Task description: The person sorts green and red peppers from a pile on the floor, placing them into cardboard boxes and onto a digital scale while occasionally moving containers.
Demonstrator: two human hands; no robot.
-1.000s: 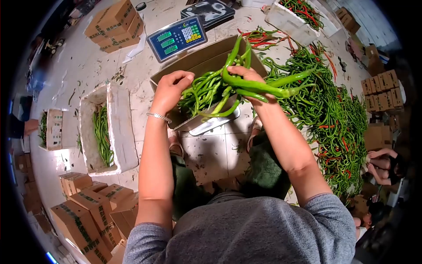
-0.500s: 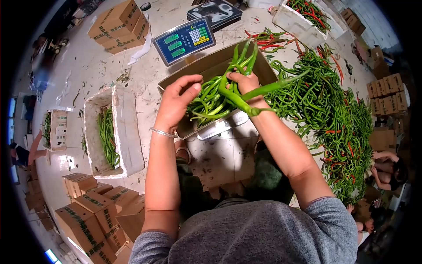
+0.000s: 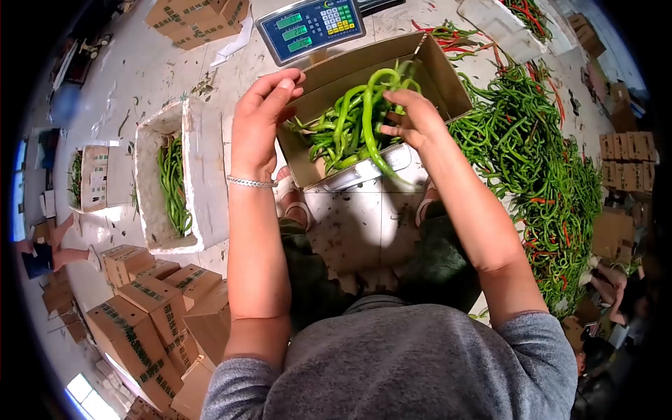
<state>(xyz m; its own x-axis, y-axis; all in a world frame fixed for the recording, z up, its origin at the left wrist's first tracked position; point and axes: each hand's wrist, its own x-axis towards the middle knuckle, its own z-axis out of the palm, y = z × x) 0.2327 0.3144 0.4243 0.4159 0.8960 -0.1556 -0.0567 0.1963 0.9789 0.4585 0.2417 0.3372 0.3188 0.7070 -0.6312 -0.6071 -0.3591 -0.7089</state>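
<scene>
The right hand (image 3: 414, 117) lies with its fingers loosely spread on the green peppers (image 3: 343, 129), touching them without closing around any. The left hand (image 3: 260, 126) hovers slack and empty at the near left corner of the cardboard box (image 3: 437, 70). The peppers lie piled inside this box, which stands on a metal scale pan (image 3: 364, 171) below the scale display (image 3: 311, 26), with a heap of loose peppers (image 3: 539, 161) on the floor to its right.
</scene>
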